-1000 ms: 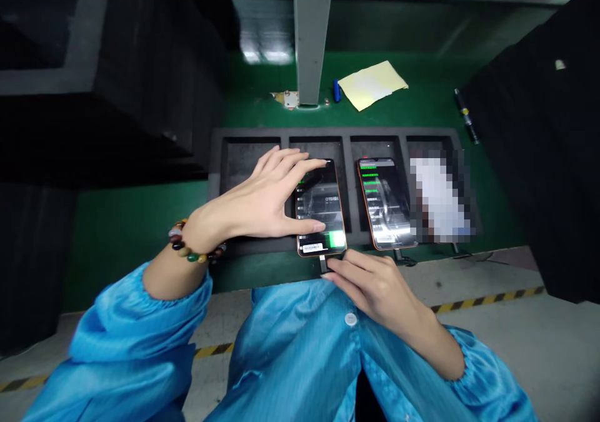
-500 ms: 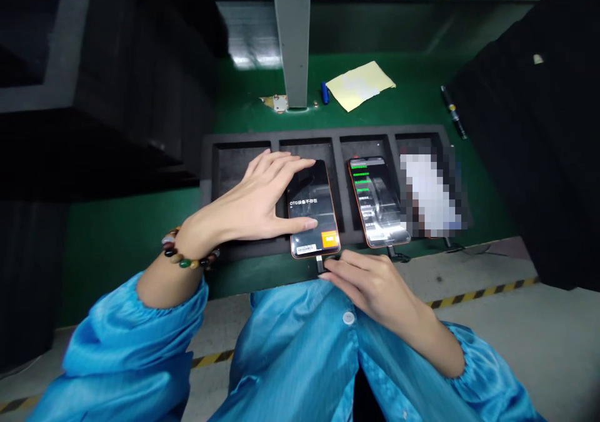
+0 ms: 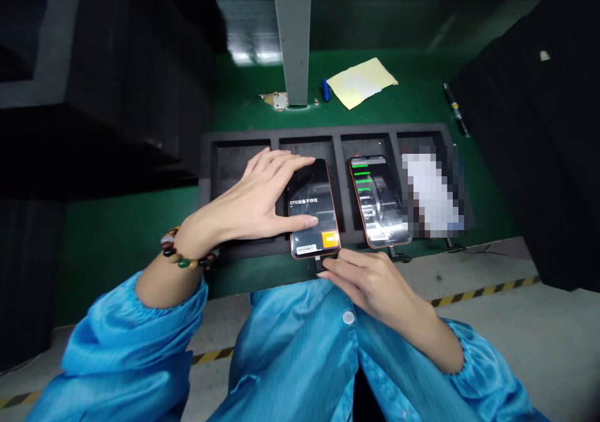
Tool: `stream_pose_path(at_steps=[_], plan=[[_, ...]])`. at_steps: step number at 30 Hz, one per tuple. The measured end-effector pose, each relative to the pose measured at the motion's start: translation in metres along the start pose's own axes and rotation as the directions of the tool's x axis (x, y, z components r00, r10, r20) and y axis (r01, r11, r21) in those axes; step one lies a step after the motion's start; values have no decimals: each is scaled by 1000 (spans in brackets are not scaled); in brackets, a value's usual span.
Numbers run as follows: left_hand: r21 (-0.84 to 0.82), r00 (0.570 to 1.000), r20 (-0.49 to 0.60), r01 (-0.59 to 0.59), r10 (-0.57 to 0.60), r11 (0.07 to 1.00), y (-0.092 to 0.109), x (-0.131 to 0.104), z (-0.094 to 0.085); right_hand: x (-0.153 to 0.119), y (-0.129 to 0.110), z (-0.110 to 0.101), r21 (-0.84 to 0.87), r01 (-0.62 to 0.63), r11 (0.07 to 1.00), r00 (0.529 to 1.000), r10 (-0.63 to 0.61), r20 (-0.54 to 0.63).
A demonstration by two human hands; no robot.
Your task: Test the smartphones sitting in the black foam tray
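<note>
A phone with a dark screen and an orange button (image 3: 315,212) lies in the second compartment of the black foam tray (image 3: 347,216). Over its left side spreads my left hand (image 3: 262,200), the thumb on the screen and the fingertips at its top edge. My right hand (image 3: 375,284) pinches a black plug (image 3: 319,264) at the phone's bottom edge. To the right lies a second phone with green lines on its screen (image 3: 380,203), a cable plug (image 3: 392,253) at its lower end. The rightmost compartment holds a pixelated object (image 3: 434,190).
A yellow paper (image 3: 363,84) and a blue cap (image 3: 325,90) lie behind the tray, beside a metal post (image 3: 293,40). A pen (image 3: 456,110) is at the right. Black foam stacks (image 3: 140,97) rise at the left and right (image 3: 539,147).
</note>
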State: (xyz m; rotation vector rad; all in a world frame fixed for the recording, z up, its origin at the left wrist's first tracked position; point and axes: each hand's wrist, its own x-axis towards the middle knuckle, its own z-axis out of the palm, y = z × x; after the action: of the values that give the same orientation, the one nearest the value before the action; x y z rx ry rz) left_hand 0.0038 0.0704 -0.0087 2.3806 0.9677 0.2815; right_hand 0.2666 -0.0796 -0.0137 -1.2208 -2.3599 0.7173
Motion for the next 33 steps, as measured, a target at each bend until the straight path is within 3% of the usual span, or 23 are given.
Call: stream_pose_path(at_steps=[8, 11, 14, 17, 21, 27, 33], plan=[[-63, 1000, 9, 25, -25, 998, 2, 0, -6, 3, -7, 7, 193, -159, 968, 987, 162, -1], [-81, 999, -4, 37, -38, 996, 1, 0, -6, -1, -7, 2, 93, -108, 990, 989, 117, -95], [-113, 998, -41, 36, -41, 993, -3, -1, -4, -11, 2, -18, 0, -20, 1000, 962, 19, -273], [-124, 996, -69, 39, -48, 991, -6, -2, -1, -21, 21, -41, -75, -146, 986, 922, 109, -372], [-129, 991, -112, 62, -77, 990, -6, 0, -1, -23, 43, -54, -140, -303, 943, 919, 250, -305], [-115, 973, -205, 83, -106, 990, -9, 0, -2, -7, 54, -56, -147, -335, 931, 918, 287, -274], [-100, 972, -209, 92, -111, 991, -12, 0, 0, 6, 63, -61, -140, -336, 932, 920, 292, -262]])
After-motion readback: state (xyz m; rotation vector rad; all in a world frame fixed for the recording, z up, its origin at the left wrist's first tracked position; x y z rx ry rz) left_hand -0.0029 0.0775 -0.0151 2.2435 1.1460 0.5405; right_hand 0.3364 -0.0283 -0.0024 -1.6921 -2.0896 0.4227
